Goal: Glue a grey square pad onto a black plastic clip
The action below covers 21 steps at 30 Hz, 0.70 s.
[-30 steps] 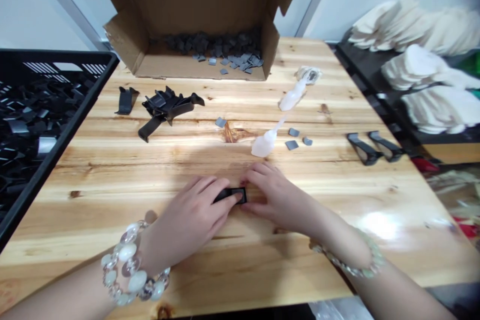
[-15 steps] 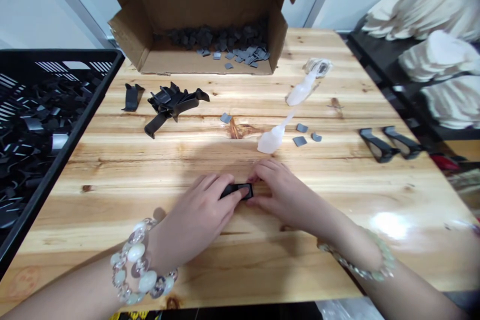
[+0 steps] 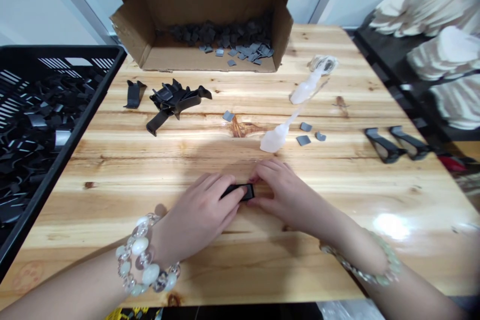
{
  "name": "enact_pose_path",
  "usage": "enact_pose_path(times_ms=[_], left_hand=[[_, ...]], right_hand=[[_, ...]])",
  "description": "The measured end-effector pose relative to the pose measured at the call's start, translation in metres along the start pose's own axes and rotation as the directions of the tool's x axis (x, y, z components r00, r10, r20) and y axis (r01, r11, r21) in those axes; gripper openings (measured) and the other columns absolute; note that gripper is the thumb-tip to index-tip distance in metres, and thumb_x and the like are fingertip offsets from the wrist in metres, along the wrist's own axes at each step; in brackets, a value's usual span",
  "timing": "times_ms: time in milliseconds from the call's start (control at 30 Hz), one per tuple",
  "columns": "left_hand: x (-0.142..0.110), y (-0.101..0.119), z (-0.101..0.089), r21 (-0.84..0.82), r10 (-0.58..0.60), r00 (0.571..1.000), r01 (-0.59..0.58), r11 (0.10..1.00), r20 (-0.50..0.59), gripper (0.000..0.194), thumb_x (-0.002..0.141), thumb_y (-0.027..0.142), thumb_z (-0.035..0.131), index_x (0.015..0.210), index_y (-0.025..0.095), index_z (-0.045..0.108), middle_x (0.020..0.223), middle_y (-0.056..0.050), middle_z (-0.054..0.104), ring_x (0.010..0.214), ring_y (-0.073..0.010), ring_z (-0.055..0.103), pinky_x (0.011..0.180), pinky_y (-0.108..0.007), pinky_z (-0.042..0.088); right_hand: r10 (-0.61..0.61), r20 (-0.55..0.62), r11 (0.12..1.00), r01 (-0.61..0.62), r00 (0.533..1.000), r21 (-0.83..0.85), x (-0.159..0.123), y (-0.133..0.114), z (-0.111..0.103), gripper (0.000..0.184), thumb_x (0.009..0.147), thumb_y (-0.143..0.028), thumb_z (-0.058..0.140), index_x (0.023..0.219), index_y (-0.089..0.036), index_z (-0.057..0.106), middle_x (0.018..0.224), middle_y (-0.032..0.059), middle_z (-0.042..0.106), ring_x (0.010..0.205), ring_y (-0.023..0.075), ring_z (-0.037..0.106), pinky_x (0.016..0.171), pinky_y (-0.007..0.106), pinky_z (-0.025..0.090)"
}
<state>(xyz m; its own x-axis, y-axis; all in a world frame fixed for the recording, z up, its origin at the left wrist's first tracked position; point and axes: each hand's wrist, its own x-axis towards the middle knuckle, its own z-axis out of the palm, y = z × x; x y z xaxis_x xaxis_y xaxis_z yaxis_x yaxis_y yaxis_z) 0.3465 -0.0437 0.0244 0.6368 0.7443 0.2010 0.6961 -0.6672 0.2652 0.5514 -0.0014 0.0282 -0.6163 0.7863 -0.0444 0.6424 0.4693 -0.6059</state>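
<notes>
My left hand (image 3: 198,215) and my right hand (image 3: 287,195) rest on the wooden table (image 3: 112,200) near its front. Between their fingertips they hold a small black plastic frame (image 3: 238,191), flat against the wood. Its ends are partly hidden by my fingers. Beyond my right hand lies a translucent plastic glue bottle (image 3: 275,139) on its side. Several small grey squares (image 3: 303,140) lie near that bottle, and a single one (image 3: 228,116) lies further left. Neither hand touches these.
A cardboard box (image 3: 210,55) at the back holds dark pieces and grey squares. A black crate (image 3: 48,110) of black pieces stands at left. Black frames lie on the table at left (image 3: 176,102) and right (image 3: 393,145). A second bottle (image 3: 307,87) lies far right of centre.
The whole scene has drifted slightly right and up in view as my head turned. Both hands stay on the black frame, with no clear change in grip.
</notes>
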Motion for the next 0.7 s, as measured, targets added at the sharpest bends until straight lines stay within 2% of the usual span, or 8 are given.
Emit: enact_pose_path(times_ms=[300, 700], left_hand=[[0.0011, 0.0004, 0.0009, 0.01, -0.022, 1.0, 0.022, 1.0, 0.01, 0.022, 0.095, 0.021, 0.046, 0.109, 0.015, 0.062, 0.106, -0.01, 0.06, 0.095, -0.023, 0.056, 0.082, -0.041, 0.053], [0.0025, 0.0024, -0.0052, 0.112, -0.003, 0.999, -0.001, 0.994, 0.033, 0.021, 0.094, 0.021, 0.045, 0.104, 0.017, 0.063, 0.104, -0.008, 0.062, 0.09, -0.0237, 0.057, 0.077, -0.04, 0.052]], right_hand=[[0.003, -0.023, 1.0, -0.003, 1.0, 0.004, 0.0014, 0.0012, 0.0017, 0.02, 0.078, -0.024, 0.072, 0.086, -0.017, 0.055, 0.092, 0.0055, 0.061, 0.095, 0.0233, 0.054, 0.086, 0.038, 0.041], [0.017, -0.023, 1.0, -0.018, 1.0, -0.012, 0.0011, 0.0013, 0.0037, 0.023, 0.075, -0.024, 0.075, 0.086, -0.017, 0.056, 0.092, 0.0043, 0.062, 0.095, 0.0233, 0.054, 0.085, 0.037, 0.04]])
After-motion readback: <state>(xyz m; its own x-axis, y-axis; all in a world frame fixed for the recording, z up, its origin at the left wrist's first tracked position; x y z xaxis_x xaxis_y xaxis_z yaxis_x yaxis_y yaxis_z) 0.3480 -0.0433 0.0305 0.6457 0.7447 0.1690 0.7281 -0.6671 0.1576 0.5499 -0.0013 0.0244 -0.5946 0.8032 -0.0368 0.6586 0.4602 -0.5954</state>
